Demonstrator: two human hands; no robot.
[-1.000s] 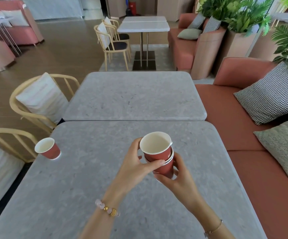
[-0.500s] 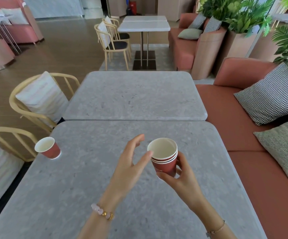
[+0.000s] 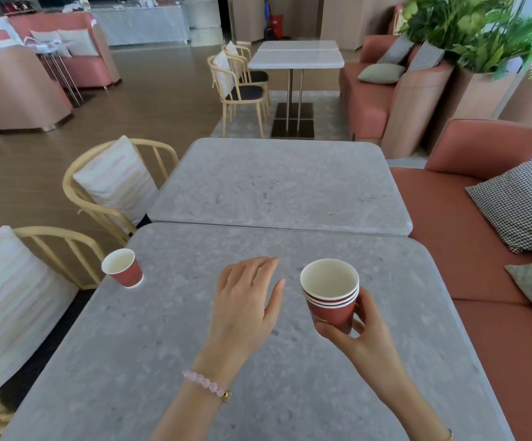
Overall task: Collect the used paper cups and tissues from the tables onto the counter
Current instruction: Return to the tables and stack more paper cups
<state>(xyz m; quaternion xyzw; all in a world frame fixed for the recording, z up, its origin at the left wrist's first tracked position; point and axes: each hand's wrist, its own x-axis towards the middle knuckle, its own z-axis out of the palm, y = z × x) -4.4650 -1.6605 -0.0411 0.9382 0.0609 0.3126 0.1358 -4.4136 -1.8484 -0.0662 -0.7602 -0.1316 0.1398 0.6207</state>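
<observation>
My right hand [image 3: 361,334] grips a stack of three nested red paper cups [image 3: 331,296] from below and behind, holding it upright just above the grey table [image 3: 194,361]. My left hand [image 3: 247,305] hovers palm down over the table left of the stack, fingers apart and holding nothing. A single red paper cup [image 3: 123,268] with a white inside stands on the table near its left edge, well to the left of my left hand. No tissue is visible.
A second grey table [image 3: 277,186] butts against the far edge of mine. Wooden chairs with striped cushions [image 3: 115,183] stand on the left; a red sofa [image 3: 468,249] with checked pillows runs along the right. A long counter [image 3: 137,23] stands far back left.
My left hand pushed a cup down into the stack, then let go and drew away to the left. The stack now sits fully nested in my right hand, slightly further right.
</observation>
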